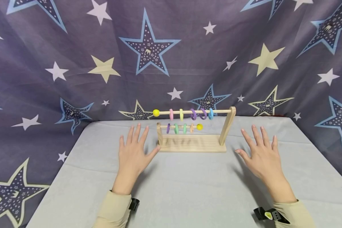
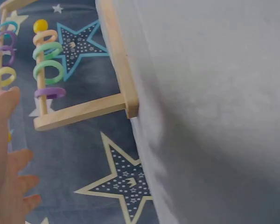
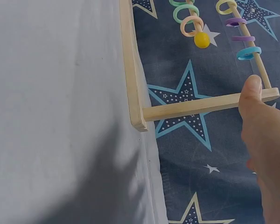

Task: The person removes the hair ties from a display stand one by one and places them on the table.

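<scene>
My fingers point(image 1: 136, 133) are spread wide — left hand point(image 1: 133, 158) and right hand point(image 1: 264, 160) flanking the two-bar wooden rack point(image 1: 192, 144) of colored rings point(image 1: 181, 115) on the grey tabletop point(image 1: 188, 190).

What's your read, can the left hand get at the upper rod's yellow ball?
Probably yes: the left hand is spread and empty, and in the head view nothing stands between it and the yellow ball capping the upper rod.

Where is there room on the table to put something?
On the grey cloth-covered table, in front of the pale wooden rack, between the left hand and right hand; also from the right hand to the table's right edge. Crowded: the rack's rods, where colourful round rings hang.
</scene>
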Demonstrator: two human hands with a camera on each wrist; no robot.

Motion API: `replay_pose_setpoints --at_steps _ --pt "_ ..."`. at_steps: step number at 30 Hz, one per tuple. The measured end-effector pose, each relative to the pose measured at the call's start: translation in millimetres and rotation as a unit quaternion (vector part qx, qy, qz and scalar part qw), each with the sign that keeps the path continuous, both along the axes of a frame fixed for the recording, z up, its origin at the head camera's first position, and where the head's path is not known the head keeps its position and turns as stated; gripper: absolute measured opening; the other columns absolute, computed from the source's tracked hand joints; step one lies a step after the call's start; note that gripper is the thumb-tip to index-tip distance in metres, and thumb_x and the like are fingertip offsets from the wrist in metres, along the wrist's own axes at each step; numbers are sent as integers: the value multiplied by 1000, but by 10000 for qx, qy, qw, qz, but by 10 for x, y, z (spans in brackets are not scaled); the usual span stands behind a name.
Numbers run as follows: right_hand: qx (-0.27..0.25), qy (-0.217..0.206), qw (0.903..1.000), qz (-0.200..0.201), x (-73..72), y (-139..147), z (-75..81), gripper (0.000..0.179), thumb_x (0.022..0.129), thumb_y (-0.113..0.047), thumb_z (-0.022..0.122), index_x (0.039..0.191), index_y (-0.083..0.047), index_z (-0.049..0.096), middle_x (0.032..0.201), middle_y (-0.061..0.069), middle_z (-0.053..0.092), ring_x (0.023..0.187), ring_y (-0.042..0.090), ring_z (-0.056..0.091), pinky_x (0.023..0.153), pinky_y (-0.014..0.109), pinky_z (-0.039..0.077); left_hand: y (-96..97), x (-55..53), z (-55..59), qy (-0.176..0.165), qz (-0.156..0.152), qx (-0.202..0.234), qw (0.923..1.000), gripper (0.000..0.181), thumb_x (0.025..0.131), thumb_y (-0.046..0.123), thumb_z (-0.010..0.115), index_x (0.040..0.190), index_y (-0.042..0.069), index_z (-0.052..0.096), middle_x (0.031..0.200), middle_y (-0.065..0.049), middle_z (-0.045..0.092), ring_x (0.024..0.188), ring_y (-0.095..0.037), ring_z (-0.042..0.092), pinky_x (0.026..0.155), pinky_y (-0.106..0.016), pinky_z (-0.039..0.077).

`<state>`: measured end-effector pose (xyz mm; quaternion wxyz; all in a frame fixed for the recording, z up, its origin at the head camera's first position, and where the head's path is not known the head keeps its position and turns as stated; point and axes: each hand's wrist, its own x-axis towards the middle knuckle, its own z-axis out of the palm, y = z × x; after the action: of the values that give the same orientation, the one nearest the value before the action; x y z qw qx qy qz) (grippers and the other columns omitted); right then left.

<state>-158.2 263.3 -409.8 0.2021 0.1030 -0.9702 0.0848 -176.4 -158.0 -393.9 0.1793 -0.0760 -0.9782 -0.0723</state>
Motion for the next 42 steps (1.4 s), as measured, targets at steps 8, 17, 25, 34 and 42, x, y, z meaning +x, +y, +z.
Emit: replay_pose_setpoints --at_steps 8,17,25,34,42 --pt "-57 -23 10000 40 -3 -29 0 70 96 -46 58 155 -19 32 160 21 22 151 35 0 113 63 -7 7 -154 -55 -34 -159 258 9995 83 90 64 56 156 21 33 163 -8 20 150 -30 14 115 -61 9" --pt "-85 -46 9999 83 -21 -50 -13 69 96 -45 59 155 -18 34 160 21 22 151 35 1 113 65 -5 38 -329 -107 -514 -369 971 9933 82 93 62 54 158 22 25 164 -7 18 150 -31 14 117 -58 9" --pt "-75 -115 9999 71 -26 -63 -35 69 98 -46 56 155 -18 32 161 20 20 151 34 -1 113 64 -5 118 -404 -154 -714 -485 1382 9866 80 95 61 52 159 22 23 163 -7 20 149 -30 18 117 -57 13" --pt "-129 -90 9998 129 -14 -83 -54 68 98 -49 54 155 -17 34 160 21 22 150 37 4 113 65 -5 190 -454 -222 -823 -464 1844 9783 77 96 62 48 159 25 23 160 -6 29 145 -31 29 113 -57 25" --pt "-139 -36 9998 128 -11 -90 -69 68 97 -48 57 154 -17 35 159 22 24 149 39 8 113 65 -4 227 -470 -250 -923 -358 2220 9700 75 96 65 45 158 31 20 158 -4 34 143 -30 34 112 -55 27"
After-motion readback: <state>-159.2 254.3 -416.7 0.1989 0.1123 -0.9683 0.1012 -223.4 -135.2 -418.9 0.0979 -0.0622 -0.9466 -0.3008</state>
